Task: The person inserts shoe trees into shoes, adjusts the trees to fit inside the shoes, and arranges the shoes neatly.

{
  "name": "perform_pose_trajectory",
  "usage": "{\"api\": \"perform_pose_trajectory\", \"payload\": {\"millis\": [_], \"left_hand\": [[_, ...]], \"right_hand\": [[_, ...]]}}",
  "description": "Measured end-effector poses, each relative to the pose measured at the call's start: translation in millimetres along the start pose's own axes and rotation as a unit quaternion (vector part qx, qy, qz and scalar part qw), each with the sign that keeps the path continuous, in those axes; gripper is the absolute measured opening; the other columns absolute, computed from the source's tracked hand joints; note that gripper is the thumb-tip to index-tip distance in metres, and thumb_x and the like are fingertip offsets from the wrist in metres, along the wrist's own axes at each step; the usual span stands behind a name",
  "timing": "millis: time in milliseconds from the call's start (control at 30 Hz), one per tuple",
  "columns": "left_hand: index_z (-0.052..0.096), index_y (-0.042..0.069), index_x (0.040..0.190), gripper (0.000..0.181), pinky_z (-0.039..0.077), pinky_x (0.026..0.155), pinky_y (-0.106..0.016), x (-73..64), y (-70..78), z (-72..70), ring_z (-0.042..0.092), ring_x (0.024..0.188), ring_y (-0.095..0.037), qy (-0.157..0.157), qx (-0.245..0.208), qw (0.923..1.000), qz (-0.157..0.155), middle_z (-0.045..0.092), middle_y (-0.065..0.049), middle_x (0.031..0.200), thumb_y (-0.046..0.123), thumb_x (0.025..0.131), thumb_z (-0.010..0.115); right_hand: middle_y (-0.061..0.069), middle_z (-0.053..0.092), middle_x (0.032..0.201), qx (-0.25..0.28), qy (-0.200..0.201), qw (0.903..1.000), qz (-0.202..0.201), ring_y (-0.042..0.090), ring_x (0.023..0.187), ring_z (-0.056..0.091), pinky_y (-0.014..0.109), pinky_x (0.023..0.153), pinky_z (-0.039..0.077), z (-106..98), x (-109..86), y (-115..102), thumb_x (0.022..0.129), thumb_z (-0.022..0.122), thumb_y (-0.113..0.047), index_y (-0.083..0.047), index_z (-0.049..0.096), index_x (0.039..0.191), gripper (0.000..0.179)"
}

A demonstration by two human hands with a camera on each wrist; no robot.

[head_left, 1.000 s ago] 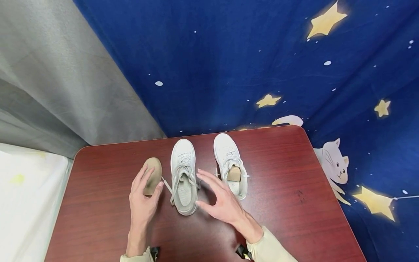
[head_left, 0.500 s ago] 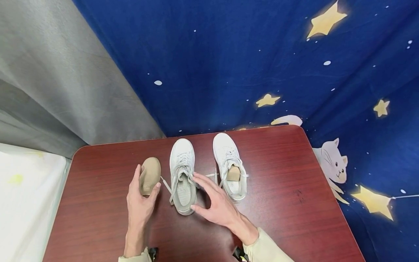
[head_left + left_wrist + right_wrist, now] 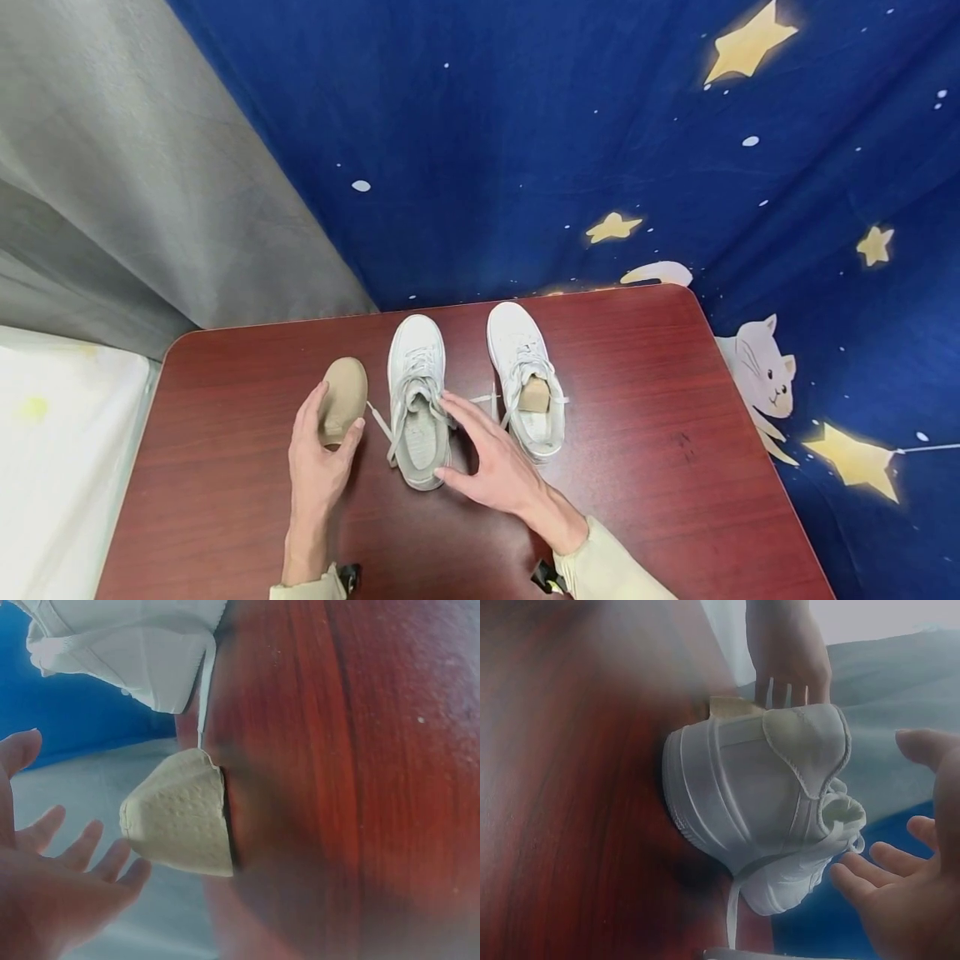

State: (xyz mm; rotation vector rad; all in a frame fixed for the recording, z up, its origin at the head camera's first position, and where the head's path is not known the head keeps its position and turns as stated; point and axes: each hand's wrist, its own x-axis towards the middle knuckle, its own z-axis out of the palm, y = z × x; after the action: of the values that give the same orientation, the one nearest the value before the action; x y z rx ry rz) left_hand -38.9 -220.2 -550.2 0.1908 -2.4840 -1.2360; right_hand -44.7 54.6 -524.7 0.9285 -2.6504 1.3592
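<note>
White shoe (image 3: 150,667) cut off, L wrist view (underside of tan piece (image 3: 176,821) hidden).

I count one left hand (image 3: 316,461), one right hand (image 3: 498,468), two white shoes (image 3: 417,358) flanking the latter, two tan pieces (image 3: 347,392), one beside the former, and one bench (image 3: 645,500).

Seen from the head, we hold our left forearm (image 3: 303,546) at 7 o'clock, the left hand (image 3: 318,458) pointing toward 12, its fingers relaxed and thumb apart. Our right forearm (image 3: 555,517) slants in from 5 o'clock, the right hand (image 3: 504,468) aimed toward 10, thumb spread wide.
</note>
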Motion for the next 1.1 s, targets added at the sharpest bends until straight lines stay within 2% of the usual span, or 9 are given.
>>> {"api": "perform_pose_trajectory", "payload": {"millis": [367,600,667,1100], "left_hand": [[0.049,0.014,0.147,0.071,0.03,0.11,-0.024,0.7,-6.9,-0.2,0.044,0.136,-0.03,0.001,0.014,0.9998,-0.014,0.048,-0.008,0.148,0.008,0.082,0.079],[0.051,0.009,0.144,0.068,0.035,0.108,-0.049,-0.4,-11.8,3.3,0.043,0.136,-0.033,-0.029,0.028,0.9986,-0.036,0.048,-0.011,0.147,0.01,0.082,0.079],[0.051,0.009,0.143,0.068,0.035,0.107,-0.053,-1.3,-13.2,4.0,0.043,0.137,-0.034,-0.032,0.028,0.9983,-0.04,0.048,-0.012,0.148,0.011,0.082,0.08],[0.048,0.003,0.144,0.071,0.034,0.107,-0.054,-2.2,-20.7,5.7,0.042,0.136,-0.037,-0.027,0.042,0.9981,-0.036,0.046,-0.017,0.148,0.011,0.081,0.079]], "right_hand": [[0.006,0.038,0.156,0.006,-0.007,0.9999,0.014,0.016,0.141,0.037,0.039,0.111,0.037,2.7,0.5,7.0,0.083,0.078,-0.035,-0.012,0.034,0.154,0.086],[0.006,0.039,0.155,0.008,-0.009,0.9997,0.02,0.015,0.142,0.037,0.039,0.111,0.037,5.3,-1.6,10.7,0.083,0.078,-0.035,-0.012,0.036,0.153,0.085],[0.006,0.04,0.155,0.007,-0.01,0.9997,0.022,0.014,0.142,0.036,0.038,0.112,0.036,6.8,-2.3,12.0,0.083,0.078,-0.034,-0.013,0.036,0.153,0.085],[0.001,0.039,0.155,0.011,-0.021,0.9996,0.013,0.016,0.14,0.038,0.037,0.113,0.035,9.5,-2.4,13.5,0.082,0.078,-0.036,-0.014,0.034,0.154,0.087]]}}
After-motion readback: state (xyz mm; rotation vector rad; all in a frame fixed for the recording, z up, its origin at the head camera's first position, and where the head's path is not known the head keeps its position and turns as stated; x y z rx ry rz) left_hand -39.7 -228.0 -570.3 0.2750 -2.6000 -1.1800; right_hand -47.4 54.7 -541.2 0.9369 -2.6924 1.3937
